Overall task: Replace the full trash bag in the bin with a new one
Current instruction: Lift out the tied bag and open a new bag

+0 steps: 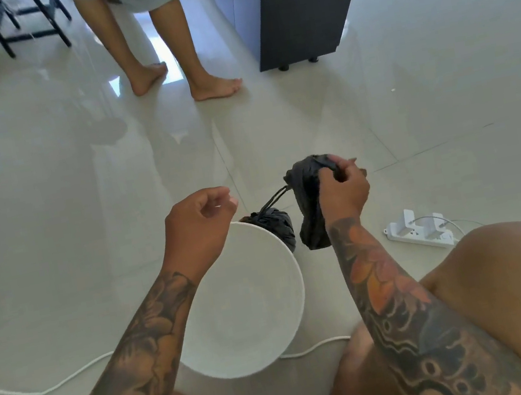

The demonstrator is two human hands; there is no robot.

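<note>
Bag (310, 209), soft, light, crumpled black film, is gripped bunched in right hand (343, 191) beyond bin (296, 281), left hand (197, 224) loosely curled and holding nothing, apparently, so its mouth edge should be found and pinched to open it.

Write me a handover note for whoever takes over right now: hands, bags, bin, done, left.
Right hand: grips the bunched new black bag, still folded up, held above the floor beside the bin.
Left hand: holds nothing, fingers loosely curled, above the bin's far rim.
White bin: stands on the floor between the knees, unlined, nothing visible inside.
Full bag: out of the bin, top cinched with its drawstring, sitting on the floor just behind the rim.
Done: old bag out and closed.
Left: open out the new bag, line the bin, fold its edge over the rim, take the full bag away.
Mind the power strip and white cable on the floor.
</note>
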